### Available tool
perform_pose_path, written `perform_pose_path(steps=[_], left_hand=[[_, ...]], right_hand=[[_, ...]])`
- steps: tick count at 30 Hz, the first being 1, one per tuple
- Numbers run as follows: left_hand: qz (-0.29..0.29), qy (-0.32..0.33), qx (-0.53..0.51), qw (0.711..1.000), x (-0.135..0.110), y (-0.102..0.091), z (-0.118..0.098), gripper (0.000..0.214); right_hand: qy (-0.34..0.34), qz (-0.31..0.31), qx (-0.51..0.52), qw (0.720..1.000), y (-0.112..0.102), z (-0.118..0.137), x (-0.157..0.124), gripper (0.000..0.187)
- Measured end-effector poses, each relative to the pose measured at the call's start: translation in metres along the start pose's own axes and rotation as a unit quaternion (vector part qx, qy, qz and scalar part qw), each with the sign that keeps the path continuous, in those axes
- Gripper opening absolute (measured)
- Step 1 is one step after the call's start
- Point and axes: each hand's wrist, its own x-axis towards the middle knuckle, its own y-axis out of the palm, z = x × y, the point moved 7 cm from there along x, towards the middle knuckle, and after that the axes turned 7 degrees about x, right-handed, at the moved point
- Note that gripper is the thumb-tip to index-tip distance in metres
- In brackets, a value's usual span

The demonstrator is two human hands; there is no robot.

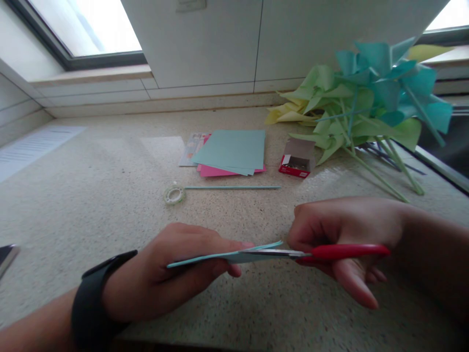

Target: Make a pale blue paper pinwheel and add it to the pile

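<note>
My left hand (183,274), with a dark watch (98,293) on its wrist, pinches a folded piece of light blue paper (205,257) between thumb and fingers, held nearly edge-on. From the right, my right hand (344,230) grips red-handled scissors (344,252), its thumb and fingers at the handles. The scissor blades lie along the paper's right part, close to my left fingertips. At its right end the paper's layers stand slightly apart. How far the blades are spread is hard to tell from this angle.
Behind the hands lie a tape roll (174,194), a thin blue stick (232,187), stacked blue and pink paper sheets (230,151) and an opened small red box (295,166). Paper pinwheels (388,83) on sticks fill the back right. A printed sheet (32,146) rests at far left.
</note>
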Motion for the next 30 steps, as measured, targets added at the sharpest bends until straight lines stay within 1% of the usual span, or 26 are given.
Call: perform_pose_path(steps=[4,7,9,11,14,18,20,22,25,30], left_hand=[[0.019,-0.005,-0.013,1.000,0.000,0.002,0.000,0.037],[0.032,-0.004,-0.018,0.999,-0.002,0.005,0.001,0.042],[0.035,0.001,-0.020,0.999,-0.003,0.008,0.002,0.042],[0.041,0.007,-0.019,0.999,-0.004,0.011,0.003,0.039],[0.045,0.008,-0.015,0.999,-0.005,0.014,0.003,0.040],[0.047,0.007,-0.012,0.999,-0.005,0.014,0.004,0.039],[0.046,0.005,-0.013,0.999,-0.005,0.014,0.004,0.038],[0.047,0.001,-0.015,0.999,-0.005,0.014,0.005,0.038],[0.050,-0.002,-0.015,0.999,-0.006,0.014,0.005,0.037],[0.064,0.003,-0.013,0.998,-0.005,0.018,0.003,0.038]], right_hand=[[0.000,-0.003,-0.035,0.999,0.000,0.000,-0.001,0.065],[-0.035,-0.004,-0.091,0.995,0.000,0.002,0.000,0.069],[-0.059,-0.012,-0.127,0.990,0.000,0.005,0.000,0.073],[-0.058,-0.020,-0.146,0.987,0.001,0.006,0.001,0.075],[-0.029,-0.023,-0.141,0.989,0.003,0.005,0.001,0.069],[0.006,-0.028,-0.108,0.994,0.003,0.001,0.002,0.051],[0.011,-0.026,-0.101,0.995,0.003,-0.001,0.003,0.042],[0.008,-0.027,-0.103,0.994,0.002,-0.001,0.003,0.038],[-0.002,-0.034,-0.118,0.992,0.000,0.000,0.002,0.039],[-0.053,-0.031,-0.176,0.982,0.005,0.011,0.001,0.050]])
